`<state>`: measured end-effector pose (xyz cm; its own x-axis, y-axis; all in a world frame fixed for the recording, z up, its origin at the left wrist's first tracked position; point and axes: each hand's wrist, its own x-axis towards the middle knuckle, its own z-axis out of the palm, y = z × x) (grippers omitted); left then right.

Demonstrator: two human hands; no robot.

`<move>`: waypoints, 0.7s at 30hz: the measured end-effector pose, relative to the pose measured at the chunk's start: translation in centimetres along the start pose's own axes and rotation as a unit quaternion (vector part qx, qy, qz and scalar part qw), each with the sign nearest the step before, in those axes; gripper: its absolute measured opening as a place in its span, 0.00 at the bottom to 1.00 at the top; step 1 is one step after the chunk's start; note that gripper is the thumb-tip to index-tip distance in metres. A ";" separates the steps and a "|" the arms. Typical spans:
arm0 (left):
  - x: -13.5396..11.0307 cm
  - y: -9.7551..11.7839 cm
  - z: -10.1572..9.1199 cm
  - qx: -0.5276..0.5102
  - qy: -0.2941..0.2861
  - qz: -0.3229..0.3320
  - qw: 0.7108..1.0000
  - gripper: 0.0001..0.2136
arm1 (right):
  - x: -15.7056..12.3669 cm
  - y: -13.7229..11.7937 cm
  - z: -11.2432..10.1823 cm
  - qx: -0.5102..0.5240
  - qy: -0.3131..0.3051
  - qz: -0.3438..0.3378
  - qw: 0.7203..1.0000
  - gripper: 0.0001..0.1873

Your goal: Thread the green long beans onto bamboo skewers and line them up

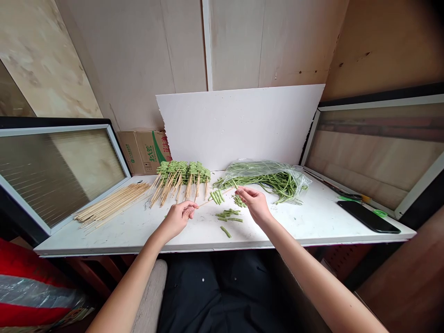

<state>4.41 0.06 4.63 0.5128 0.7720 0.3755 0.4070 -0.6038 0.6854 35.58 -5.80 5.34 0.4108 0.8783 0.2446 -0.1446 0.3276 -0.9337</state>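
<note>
Above the white table [312, 226], my left hand [178, 218] pinches a thin skewer [205, 203] near one end; several bean pieces [217, 197] sit on it. My right hand [255, 202] pinches a short green piece [235, 184] close to the other end. I judge the skewer light and stiff but breakable, best held on bare wood; the beans are probably firm, slightly slippery. Loose pieces [229, 213] lie below, and bundled skewers [182, 172] and bagged long beans [277, 179] limit the space behind.

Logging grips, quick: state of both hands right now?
Left hand: closed, holding a skewer threaded with bean pieces.
Right hand: closed, pinching another bean piece by the skewer's tip.
</note>
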 end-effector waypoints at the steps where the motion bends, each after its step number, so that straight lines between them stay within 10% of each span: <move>1: 0.0 -0.1 0.0 0.005 0.002 0.003 1.000 0.16 | -0.1 0.1 0.1 -0.007 -0.002 -0.006 1.000 0.22; 21: -0.1 1.0 1.0 -0.002 0.030 0.026 0.999 0.16 | -2.1 0.4 1.8 -0.048 -0.046 -0.026 0.997 0.20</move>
<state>5.55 -0.87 4.65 0.4868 0.7501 0.4477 0.3773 -0.6428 0.6667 33.04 -6.87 4.90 0.3307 0.8909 0.3115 -0.0372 0.3421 -0.9389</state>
